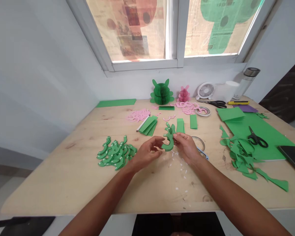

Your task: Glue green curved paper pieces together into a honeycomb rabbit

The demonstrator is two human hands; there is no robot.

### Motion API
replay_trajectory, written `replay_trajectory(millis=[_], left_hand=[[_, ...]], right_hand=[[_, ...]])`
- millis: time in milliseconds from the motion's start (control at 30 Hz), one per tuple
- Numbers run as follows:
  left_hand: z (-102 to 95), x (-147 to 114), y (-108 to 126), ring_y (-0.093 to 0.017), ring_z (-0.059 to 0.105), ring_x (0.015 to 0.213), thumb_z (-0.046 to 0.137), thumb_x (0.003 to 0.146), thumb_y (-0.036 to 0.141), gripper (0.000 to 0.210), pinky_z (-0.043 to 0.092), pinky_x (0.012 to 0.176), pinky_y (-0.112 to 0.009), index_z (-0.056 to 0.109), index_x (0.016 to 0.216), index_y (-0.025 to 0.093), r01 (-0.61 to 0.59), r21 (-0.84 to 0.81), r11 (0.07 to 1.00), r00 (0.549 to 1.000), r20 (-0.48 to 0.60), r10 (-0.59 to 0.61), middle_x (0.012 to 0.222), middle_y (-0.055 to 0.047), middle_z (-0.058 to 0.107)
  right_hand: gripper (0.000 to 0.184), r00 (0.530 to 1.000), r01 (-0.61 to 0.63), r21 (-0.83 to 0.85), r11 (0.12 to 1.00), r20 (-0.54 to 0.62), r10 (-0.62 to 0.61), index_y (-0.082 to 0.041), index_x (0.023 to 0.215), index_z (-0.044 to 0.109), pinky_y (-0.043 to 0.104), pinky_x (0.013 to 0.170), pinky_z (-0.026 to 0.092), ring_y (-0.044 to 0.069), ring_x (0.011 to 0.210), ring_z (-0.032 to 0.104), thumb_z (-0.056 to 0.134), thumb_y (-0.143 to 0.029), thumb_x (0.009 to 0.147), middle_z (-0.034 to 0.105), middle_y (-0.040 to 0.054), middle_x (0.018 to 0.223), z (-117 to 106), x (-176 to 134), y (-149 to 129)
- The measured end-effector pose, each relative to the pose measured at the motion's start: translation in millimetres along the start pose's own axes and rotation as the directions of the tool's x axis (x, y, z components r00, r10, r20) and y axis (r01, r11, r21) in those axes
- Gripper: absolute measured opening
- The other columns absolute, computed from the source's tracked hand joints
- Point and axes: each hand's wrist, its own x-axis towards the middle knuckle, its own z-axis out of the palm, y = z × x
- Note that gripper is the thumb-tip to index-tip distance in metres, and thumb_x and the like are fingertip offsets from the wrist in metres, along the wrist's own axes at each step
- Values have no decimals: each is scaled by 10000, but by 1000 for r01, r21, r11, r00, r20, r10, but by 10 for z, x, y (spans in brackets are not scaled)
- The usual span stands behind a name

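Observation:
Above the middle of the table, a small curved stack of green paper cutouts [168, 146] is held up, with short pale strips along it. My right hand [186, 147] pinches its right side between thumb and fingers. At its lower left end, my left hand [147, 153] has index finger and thumb closed around the edge. A heap of similar green curved paper pieces [116, 154] with pale strips lies left of my left hand. Under my right hand, partly hidden, are a tape roll [199, 143] and a blue-handled tool [203, 152]. Tiny white scraps [182, 165] lie below the hands.
Folded green paper strips [148, 126] and pink cutouts [139, 115] lie behind the hands. Green and pink honeycomb paper figures [161, 93] stand by the wall, beside a white fan [206, 90]. Scissors [257, 139], green scraps [242, 154] and a phone [293, 157] are at right.

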Motion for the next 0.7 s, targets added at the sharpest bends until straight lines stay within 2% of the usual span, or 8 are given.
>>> replay_trajectory(millis=[33,133,267,400,700], left_hand=[[-22,5,8,-200,614,929,615,701,223,357,486,797,-324,604,1055,177,53,-93,994,999,15,-52,1013,-91,662],[-42,47,41,-214,632,897,659,700,297,284,499,755,-330,643,947,157,145,-267,953,986,-40,-161,920,-98,693],[-26,146,93,-185,639,785,720,656,345,248,501,701,-302,672,789,141,222,-364,905,974,39,-224,824,-94,702],[-47,232,101,-160,629,717,738,640,347,230,487,644,-268,673,726,144,290,-390,874,956,87,-279,763,-80,699],[-52,261,-20,-146,624,707,727,637,289,172,434,653,-246,688,721,144,283,-319,905,959,63,-278,736,-60,704]], right_hand=[[178,1000,3,-8,1000,-2,-3,-173,580,649,239,604,388,98,566,510,762,-311,592,600,-31,563,5,-2,-1],[183,1000,4,-25,1000,2,-4,-171,560,647,233,600,375,90,557,490,767,-306,586,583,-38,549,12,-7,3],[171,1000,-2,-24,1000,-4,2,-172,580,666,240,639,379,99,600,510,772,-307,579,611,-27,591,7,-3,11],[173,1000,2,-38,999,-20,-3,-176,584,670,244,650,372,100,607,497,778,-310,574,606,-29,596,-6,5,14],[177,1000,-14,-79,997,-8,14,-174,578,665,254,634,357,107,597,496,777,-312,579,604,-26,589,-15,11,59]])
